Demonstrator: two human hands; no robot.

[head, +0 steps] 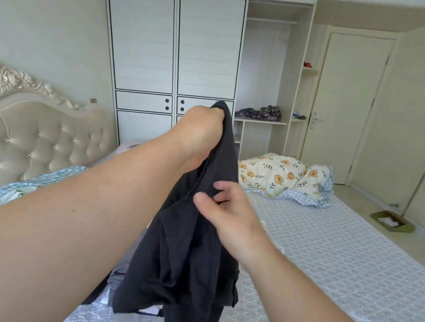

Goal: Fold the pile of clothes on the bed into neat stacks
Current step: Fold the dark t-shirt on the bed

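The right hand is the nearer grip: its fingers reach into the dark garment about halfway down, thumb apart from the forefinger, and the fingertips look to touch a fold of cloth, though whether they already pinch it cannot be told. The left hand is farther out and higher, its fingers curled tight around the garment's top edge, so the cloth hangs from that grip in a long, roughly vertical line, bunched and twisted, with its lower end dangling near the bottom of the view above the bed.

So the garment's long axis runs downward and toward the person from the left hand, and the right hand sits beside that line at mid-length, well placed, I judge, to catch a second edge and spread it.

Beneath the hanging cloth, a heap of grey and dark clothes lies on the bed, mostly hidden by the left forearm and the garment, so its extent is unclear. What kind of garment it is cannot be made out. Farther off, a floral quilt lies bundled at the bed's far side.
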